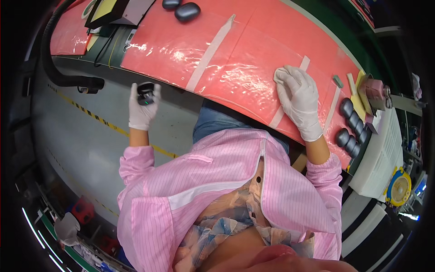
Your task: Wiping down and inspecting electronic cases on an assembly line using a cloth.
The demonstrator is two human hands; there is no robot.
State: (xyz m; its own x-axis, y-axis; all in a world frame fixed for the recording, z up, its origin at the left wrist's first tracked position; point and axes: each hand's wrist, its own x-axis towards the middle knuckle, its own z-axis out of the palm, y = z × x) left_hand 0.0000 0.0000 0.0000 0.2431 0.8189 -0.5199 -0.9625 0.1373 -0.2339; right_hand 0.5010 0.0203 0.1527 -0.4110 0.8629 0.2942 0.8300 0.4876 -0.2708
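Note:
Off the table's near edge, my gloved left hand (144,111) grips a dark earbud charging case (146,96). Its lid looks raised, and a small green light glows on it. My gloved right hand (300,102) rests on the red table mat (244,68), fingers curled over a pale cloth (282,75). Most of that cloth is hidden under the fingers. Two dark, rounded cases, one of them a glossy case (187,12), lie at the far side of the mat. Several more dark cases (347,109) stand in rows at the right.
A black flexible hose (45,50) hangs at the left, beside a dark box (106,13). Pale tape strips (210,54) cross the mat. At the right are a small green block (338,81), a white slatted crate (380,149) and a yellow fan (399,187).

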